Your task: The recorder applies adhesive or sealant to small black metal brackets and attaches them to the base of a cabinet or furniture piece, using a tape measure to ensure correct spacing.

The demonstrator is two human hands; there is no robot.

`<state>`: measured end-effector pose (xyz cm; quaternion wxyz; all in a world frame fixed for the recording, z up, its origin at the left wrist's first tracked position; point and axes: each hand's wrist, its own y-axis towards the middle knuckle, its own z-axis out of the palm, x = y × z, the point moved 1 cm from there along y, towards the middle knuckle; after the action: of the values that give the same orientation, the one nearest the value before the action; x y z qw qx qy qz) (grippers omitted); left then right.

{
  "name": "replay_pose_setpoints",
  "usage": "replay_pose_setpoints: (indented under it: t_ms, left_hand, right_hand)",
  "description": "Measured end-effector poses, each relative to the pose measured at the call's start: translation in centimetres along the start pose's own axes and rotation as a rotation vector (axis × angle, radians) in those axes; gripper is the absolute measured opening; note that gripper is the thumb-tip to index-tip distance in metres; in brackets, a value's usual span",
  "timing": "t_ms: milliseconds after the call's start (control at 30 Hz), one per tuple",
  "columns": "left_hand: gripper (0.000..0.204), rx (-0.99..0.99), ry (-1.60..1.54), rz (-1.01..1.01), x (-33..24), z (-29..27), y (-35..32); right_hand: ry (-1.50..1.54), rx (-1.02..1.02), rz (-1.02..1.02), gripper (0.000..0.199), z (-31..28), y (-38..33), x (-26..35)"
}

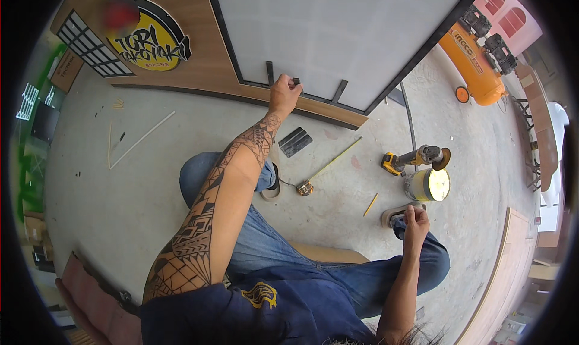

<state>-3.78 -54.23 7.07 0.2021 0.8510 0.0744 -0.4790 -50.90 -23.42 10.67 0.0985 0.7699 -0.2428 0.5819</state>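
My left hand [286, 95] reaches forward to the lower edge of a white panel [338, 31] framed in black. Its fingertips pinch a short black strip [295, 81] against the panel, and part of the strip is hidden by the fingers. Two similar black strips stand upright on the panel, one [269, 72] just left of the hand and one [340, 91] to its right. My right hand [416, 221] is held above my right foot, its fingers pinched together; whatever may be between them is too small to make out.
On the floor lie several black strips [295, 142], a tape measure [305, 188] with its blade out and a pencil [371, 204]. To the right, a cordless angle grinder [413, 159] rests by a can [428, 187]. An orange air compressor [476, 68] stands farther back.
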Motion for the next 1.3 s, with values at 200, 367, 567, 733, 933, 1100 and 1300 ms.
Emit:
replay_pose_setpoints:
  t_ms: [200,367,567,733,933,1100,1300]
  left_hand:
    - [0.031,0.026,0.008,0.038,-0.4,0.8,0.1]
    - [0.029,0.043,0.014,0.04,-0.8,1.5,0.2]
    - [0.031,0.02,0.06,0.058,0.4,1.8,0.6]
    - [0.032,0.009,0.073,0.054,0.3,2.2,0.6]
    - [0.033,0.014,0.1,0.057,0.2,2.2,0.9]
    - [0.029,0.022,0.009,-0.003,-0.2,2.4,0.9]
    - [0.028,-0.015,0.069,0.036,0.1,2.9,1.6]
  right_hand:
    - [-0.164,0.019,-0.03,0.026,0.7,0.1,0.4]
    - [-0.314,0.045,-0.066,0.029,1.1,0.0,0.3]
    - [-0.338,0.059,-0.058,0.031,2.1,-0.3,1.1]
    - [-0.309,0.064,-0.041,0.029,1.9,-0.5,1.8]
    - [-0.397,0.058,-0.06,0.028,2.3,-0.4,2.1]
    - [-0.371,0.065,-0.043,0.028,2.3,-0.2,1.8]
    - [-0.307,0.09,-0.023,0.028,2.8,-0.3,2.2]
